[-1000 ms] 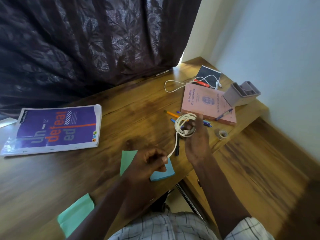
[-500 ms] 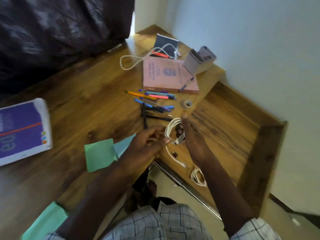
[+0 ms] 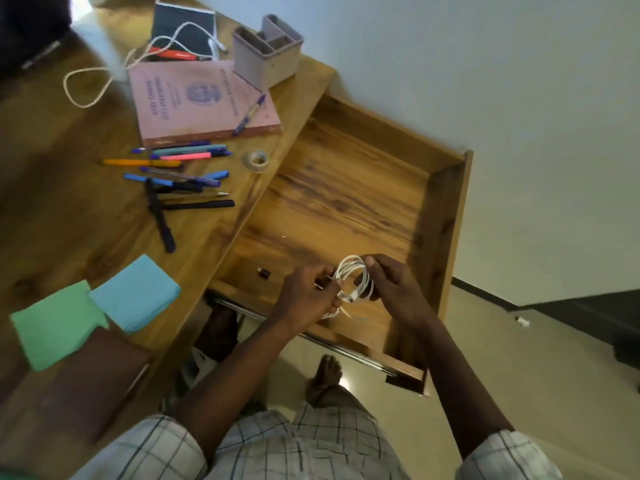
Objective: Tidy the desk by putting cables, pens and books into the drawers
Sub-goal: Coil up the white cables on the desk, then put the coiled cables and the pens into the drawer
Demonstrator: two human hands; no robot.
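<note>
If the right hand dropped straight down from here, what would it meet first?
Probably the drawer floor: the right hand holds the coiled cable above bare wood, though its height above is unclear.

Open drawer (image 3: 349,188): floor mostly bare, wide free room in middle and far end. Near end taken up by left hand (image 3: 304,294) and right hand (image 3: 394,289) w/ white coiled cable (image 3: 356,278) between them; small dark item (image 3: 264,273) sits by near-left corner. Desk (image 3: 69,188) edge crowded: pens (image 3: 180,174), tape roll (image 3: 258,160), pink book (image 3: 197,98), organiser (image 3: 265,55) beside drawer's left wall.
</note>
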